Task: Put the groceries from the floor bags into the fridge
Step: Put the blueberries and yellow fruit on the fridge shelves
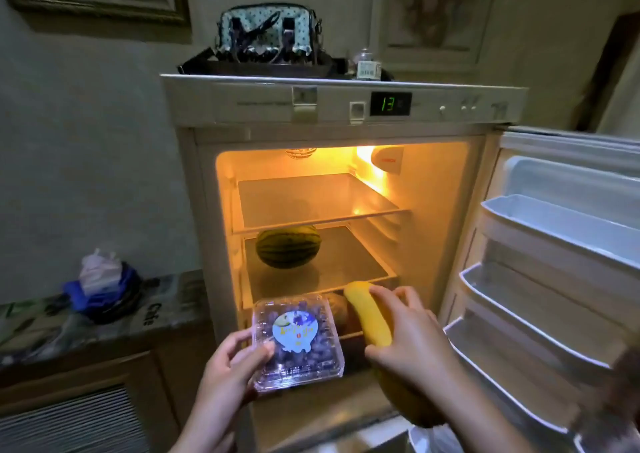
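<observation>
The small fridge [207, 210] stands open, lit inside. A striped watermelon [288, 246] lies on its middle shelf [349, 262]; the top shelf [311, 199] is bare. My left hand [232, 362] grips a clear clamshell box of blueberries [298, 341] by its left edge, in front of the lower compartment. My right hand [408, 334] holds a yellow banana [367, 314], tip pointing up toward the fridge. A brownish round fruit [337, 308] shows behind the box, partly hidden.
The fridge door [561, 244] swings open to the right, its rack shelves bare. A patterned bag [266, 36] and small bottle [367, 64] sit on top. A low counter [166, 314] at left carries a bowl with plastic bags [100, 282].
</observation>
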